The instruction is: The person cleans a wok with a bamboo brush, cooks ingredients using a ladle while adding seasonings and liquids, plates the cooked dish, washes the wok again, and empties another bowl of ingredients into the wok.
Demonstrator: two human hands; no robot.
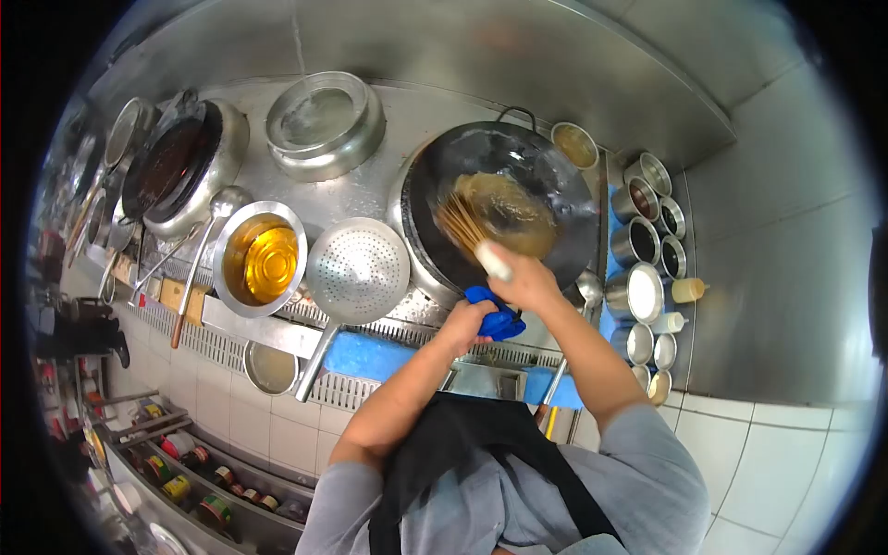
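A large black wok (573, 199) sits on the stove in front of me, with murky brownish water (509, 208) in its bowl. My right hand (523, 280) is closed around the pale handle of a bamboo wok brush (460, 222), whose bristles reach into the left side of the wok and blur slightly. At the wok's near rim, my left hand (465, 326) grips a folded blue cloth (499, 320). The wok handle under that cloth is hidden. Just left of the wok lies a perforated metal strainer (358, 268), its handle pointing toward me.
A metal pot of golden oil (270, 259) stands left of the strainer, beside a ladle (227, 202). Farther back are a round steel burner ring (326, 125) and a second wok (166, 166). Several seasoning containers (645, 291) line the right side. Bottles and jars (215, 509) fill a lower-left shelf.
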